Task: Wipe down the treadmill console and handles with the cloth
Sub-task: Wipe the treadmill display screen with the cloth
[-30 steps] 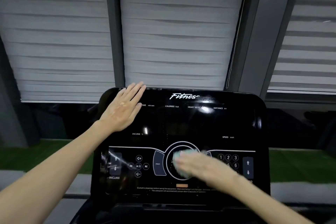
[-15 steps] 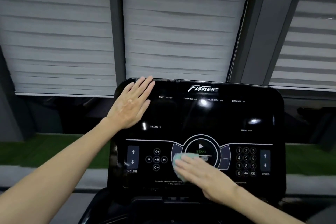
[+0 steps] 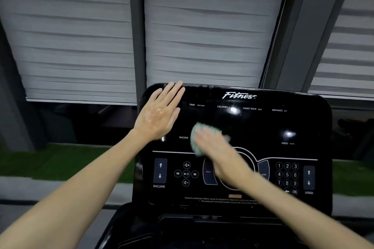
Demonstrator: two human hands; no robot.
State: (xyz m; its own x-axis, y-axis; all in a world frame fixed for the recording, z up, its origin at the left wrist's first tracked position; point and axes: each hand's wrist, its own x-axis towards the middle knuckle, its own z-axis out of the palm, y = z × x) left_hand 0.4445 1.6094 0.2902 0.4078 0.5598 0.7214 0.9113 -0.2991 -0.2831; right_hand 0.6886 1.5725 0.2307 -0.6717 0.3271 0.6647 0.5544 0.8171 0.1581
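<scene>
The glossy black treadmill console (image 3: 283, 123) fills the lower middle of the view, with white labels and button icons. My left hand (image 3: 159, 113) lies flat on its upper left corner, fingers together and reaching the top edge. My right hand (image 3: 220, 153), blurred by motion, presses a pale green cloth (image 3: 197, 139) against the console's middle, just above the round central button ring. The cloth shows only at my fingertips; the rest is under my hand. The handles are out of sight.
Grey slatted blinds (image 3: 202, 26) and dark window posts stand behind the console. A strip of green turf (image 3: 50, 161) runs along the floor on both sides. A dark tray ledge (image 3: 202, 228) sits below the console.
My right hand has carried the cloth up from the central button ring to the console's middle. The left hand stays flat on the upper left corner. The view has shifted a little.
</scene>
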